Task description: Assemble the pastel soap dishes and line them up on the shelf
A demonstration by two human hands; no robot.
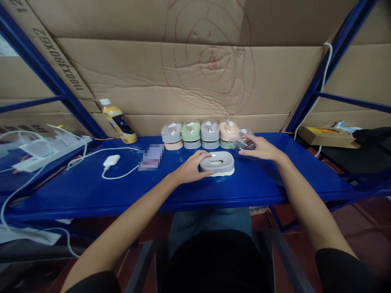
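Note:
A grey oval box (224, 165) with a slot in its top and a pale base lies on the blue table. My left hand (193, 167) grips its left end, thumb along the front and fingers at the back. To the right, my right hand (259, 148) is closed on a clear plastic lid (246, 134), held tilted beside the stacked boxes. Its fingers partly cover the lid. Behind the grey box stand several stacks of similar small boxes with clear lids: a grey one (171, 132), a green one (191, 131), another grey one (210, 131) and a peach one (229, 131) on top.
On the blue table (100, 195) a yellow drink bottle (120, 122) leans against the cardboard wall (137, 73). Left of my hands lie a white charger (111, 160) with its cable and a blurred-out flat object (152, 157). A power strip (55, 152) and an open carton (328, 136) flank the table.

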